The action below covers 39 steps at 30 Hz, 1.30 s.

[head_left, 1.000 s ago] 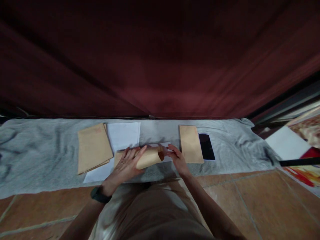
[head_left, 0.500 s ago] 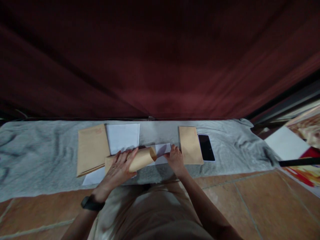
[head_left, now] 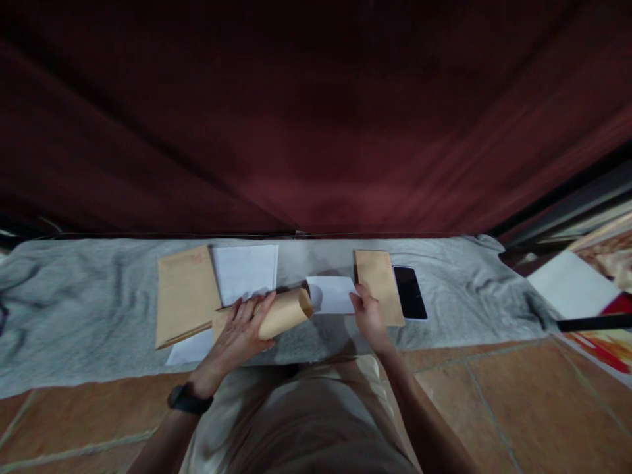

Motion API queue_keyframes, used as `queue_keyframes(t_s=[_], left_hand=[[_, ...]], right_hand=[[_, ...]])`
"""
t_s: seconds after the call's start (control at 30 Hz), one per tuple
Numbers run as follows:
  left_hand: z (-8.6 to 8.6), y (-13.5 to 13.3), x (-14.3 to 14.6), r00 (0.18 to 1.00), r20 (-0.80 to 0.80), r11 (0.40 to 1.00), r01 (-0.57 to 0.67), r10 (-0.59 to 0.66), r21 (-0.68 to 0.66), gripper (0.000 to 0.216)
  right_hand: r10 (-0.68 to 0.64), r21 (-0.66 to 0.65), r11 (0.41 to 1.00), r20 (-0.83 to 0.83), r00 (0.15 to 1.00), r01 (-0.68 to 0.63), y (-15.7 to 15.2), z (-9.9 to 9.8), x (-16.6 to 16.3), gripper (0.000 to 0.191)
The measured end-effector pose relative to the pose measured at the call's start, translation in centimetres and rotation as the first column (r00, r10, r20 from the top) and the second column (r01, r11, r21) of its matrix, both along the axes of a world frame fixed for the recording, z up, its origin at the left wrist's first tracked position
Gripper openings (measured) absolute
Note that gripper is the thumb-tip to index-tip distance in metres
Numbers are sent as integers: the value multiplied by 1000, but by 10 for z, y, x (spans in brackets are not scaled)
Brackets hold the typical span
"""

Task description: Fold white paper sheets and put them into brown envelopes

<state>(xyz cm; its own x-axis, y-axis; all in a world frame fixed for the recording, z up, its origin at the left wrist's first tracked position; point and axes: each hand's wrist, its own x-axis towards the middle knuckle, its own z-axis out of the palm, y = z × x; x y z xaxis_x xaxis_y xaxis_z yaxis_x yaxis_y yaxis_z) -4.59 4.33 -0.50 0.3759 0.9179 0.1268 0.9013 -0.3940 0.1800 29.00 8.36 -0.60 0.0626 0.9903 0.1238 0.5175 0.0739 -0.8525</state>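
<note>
My left hand (head_left: 249, 322) wraps over a brown envelope (head_left: 286, 314), whose bulging open mouth faces right. Between the thumb and fingers of my right hand (head_left: 368, 313) is the right edge of a folded white paper (head_left: 333, 294). The paper's left edge lies close to the envelope's mouth, apart from it. Just right of my right hand is a narrow brown envelope (head_left: 379, 276). Beyond my left hand lie white sheets (head_left: 245, 266) and, to the left, large brown envelopes (head_left: 186, 296). Another white sheet (head_left: 190, 349) pokes out beneath these envelopes.
A grey cloth (head_left: 89, 309) covers the long low surface. A phone (head_left: 409, 293) rests beside the narrow envelope. Dark red fabric (head_left: 316, 178) hangs along the back edge. At the far right are a white sheet (head_left: 573, 283) and a dark bar (head_left: 597, 321).
My right hand has drawn the folded white paper right and lifted it, clear of the envelope's mouth. My left hand keeps hold of the brown envelope in nearly the same place.
</note>
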Motion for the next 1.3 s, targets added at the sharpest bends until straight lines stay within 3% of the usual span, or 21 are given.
queue_keyframes(t_s=[0.13, 0.23, 0.6, 0.87, 1.03, 1.3], left_hand=[[0, 2, 7, 1000, -13, 1000, 9, -9, 1, 116], [-1, 5, 12, 1000, -2, 1000, 13, -13, -11, 119], [1, 8, 17, 998, -38, 998, 57, -57, -20, 122], [-4, 10, 14, 987, -35, 985, 152, -156, -78, 121], [-7, 12, 15, 988, -24, 978, 147, -153, -148, 128], [2, 12, 23, 986, -5, 959, 163, -168, -230, 124]], right_hand=[[5, 46, 999, -133, 991, 1, -8, 25, 31, 34], [15, 41, 999, -192, 981, -7, -14, 31, 43, 33], [238, -112, 962, -118, 964, -251, -12, 12, 48, 31], [211, -144, 967, -16, 977, -211, 6, 14, 51, 28], [144, -80, 987, 35, 989, -141, 5, 15, 43, 29], [183, 86, 978, 107, 977, -192, -1, 17, 41, 29]])
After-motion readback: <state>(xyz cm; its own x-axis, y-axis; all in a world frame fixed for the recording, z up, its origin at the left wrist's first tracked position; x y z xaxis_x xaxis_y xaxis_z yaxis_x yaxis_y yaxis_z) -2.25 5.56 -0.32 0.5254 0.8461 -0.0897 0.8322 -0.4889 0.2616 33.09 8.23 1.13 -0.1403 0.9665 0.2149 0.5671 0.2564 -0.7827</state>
